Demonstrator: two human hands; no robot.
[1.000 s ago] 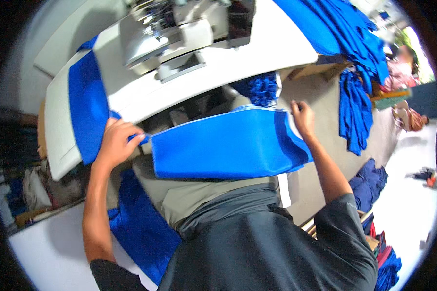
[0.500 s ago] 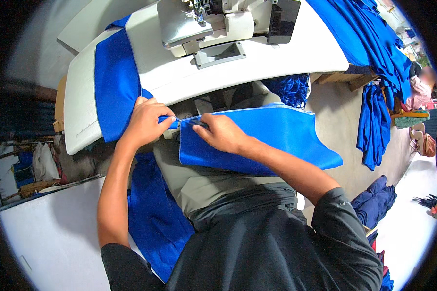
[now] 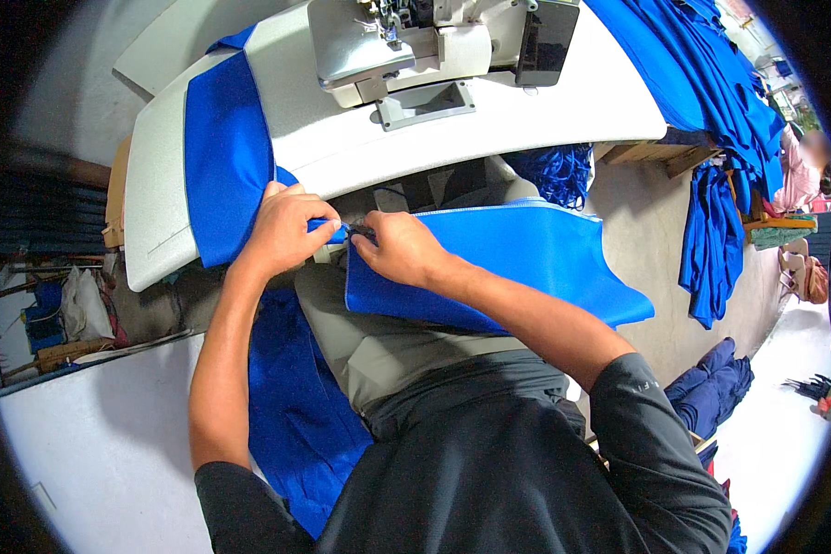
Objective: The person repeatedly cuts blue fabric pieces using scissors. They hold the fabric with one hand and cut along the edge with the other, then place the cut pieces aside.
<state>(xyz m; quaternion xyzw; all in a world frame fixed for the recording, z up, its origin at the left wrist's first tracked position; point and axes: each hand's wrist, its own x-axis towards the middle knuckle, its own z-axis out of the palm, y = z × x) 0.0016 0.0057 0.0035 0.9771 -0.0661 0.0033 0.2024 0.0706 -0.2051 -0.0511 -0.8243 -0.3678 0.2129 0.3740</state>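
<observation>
My left grip [image 3: 289, 229] is clamped, thumb against fingers, on a narrow royal-blue fabric tip [image 3: 338, 234], which pokes out just right of my thumb. Right beside it, my right grip [image 3: 402, 247] is curled tight on a small dark tool [image 3: 355, 232], mostly hidden by my fingers. And the wide royal-blue cloth panel with a pale stitched edge [image 3: 545, 247]? It runs from under my right grip off to the right, above my lap, my forearm crossing over it! Leftward, a flat royal-blue cloth strip [image 3: 223, 157] drapes across the white rounded counter [image 3: 526, 129], its right edge reaching my left knuckles.
</observation>
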